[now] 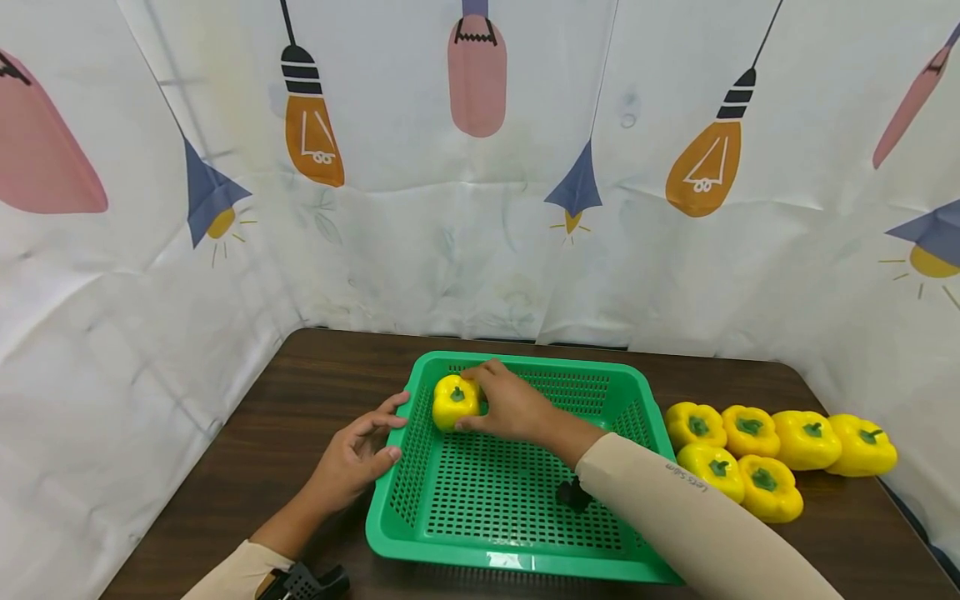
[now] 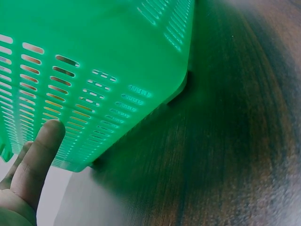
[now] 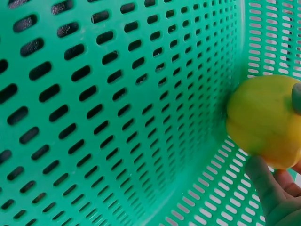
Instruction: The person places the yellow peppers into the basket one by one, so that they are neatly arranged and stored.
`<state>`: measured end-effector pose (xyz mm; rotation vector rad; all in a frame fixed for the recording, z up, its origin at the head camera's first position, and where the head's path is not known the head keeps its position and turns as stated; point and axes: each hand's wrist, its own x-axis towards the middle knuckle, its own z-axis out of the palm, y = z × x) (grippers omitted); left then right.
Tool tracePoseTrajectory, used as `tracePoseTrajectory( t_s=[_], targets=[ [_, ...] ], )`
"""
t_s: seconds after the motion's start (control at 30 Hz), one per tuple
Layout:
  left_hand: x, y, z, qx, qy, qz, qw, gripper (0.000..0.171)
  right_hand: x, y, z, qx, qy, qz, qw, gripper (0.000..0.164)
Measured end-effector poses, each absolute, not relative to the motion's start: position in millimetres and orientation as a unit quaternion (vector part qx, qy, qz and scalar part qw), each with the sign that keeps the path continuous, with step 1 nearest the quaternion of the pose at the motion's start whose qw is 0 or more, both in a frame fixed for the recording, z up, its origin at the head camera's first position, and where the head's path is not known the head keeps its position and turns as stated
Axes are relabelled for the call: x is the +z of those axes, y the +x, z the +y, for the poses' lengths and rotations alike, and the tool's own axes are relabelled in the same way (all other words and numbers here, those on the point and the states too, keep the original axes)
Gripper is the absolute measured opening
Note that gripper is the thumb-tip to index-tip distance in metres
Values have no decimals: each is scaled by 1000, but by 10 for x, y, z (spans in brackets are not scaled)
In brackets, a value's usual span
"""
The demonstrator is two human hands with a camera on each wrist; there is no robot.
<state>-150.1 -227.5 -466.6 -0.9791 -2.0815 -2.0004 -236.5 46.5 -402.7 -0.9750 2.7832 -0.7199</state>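
Observation:
A yellow bell pepper (image 1: pixel 454 403) with a green stem sits in the far left corner of a green plastic basket (image 1: pixel 517 560). My right hand (image 1: pixel 513 406) reaches over the basket and grips this pepper between thumb and fingers. In the right wrist view the pepper (image 3: pixel 263 117) is close against the slotted basket wall, with fingertips on its side. My left hand (image 1: pixel 352 457) is at the basket's left rim, fingers extended along it. The left wrist view has a straight finger (image 2: pixel 40 155) of that hand against the basket's outer wall (image 2: pixel 117 56).
Several yellow bell peppers (image 1: pixel 761 446) stand in two rows on the dark wooden table (image 1: pixel 330 371), right of the basket. A white curtain (image 1: pixel 450 242) with printed lamps hangs behind the table. A dark strapped device (image 1: pixel 303 581) is on the left wrist.

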Motion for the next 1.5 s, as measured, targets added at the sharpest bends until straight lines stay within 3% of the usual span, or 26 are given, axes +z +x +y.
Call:
tracePoseTrajectory(
  t_s=[0.5, 0.77, 1.13, 1.5],
  targets=[
    [-4675, -1506, -2279, -651, -317, -688, 48, 33, -4021, -2327, 437, -201, -317, 925, 49, 86],
    [-4664, -1509, -2281, -650, -319, -688, 49, 34, -3753, -2294, 558, -198, -306, 930, 53, 86],
    [-4677, -1510, -2283, -643, -322, -693, 45, 35, -3211, -2179, 1019, -227, -293, 928, 31, 75],
    [-4650, -1504, -2275, -643, -326, -691, 46, 36, -3055, -2063, 1564, -229, -284, 931, 3, 76]
  ],
)
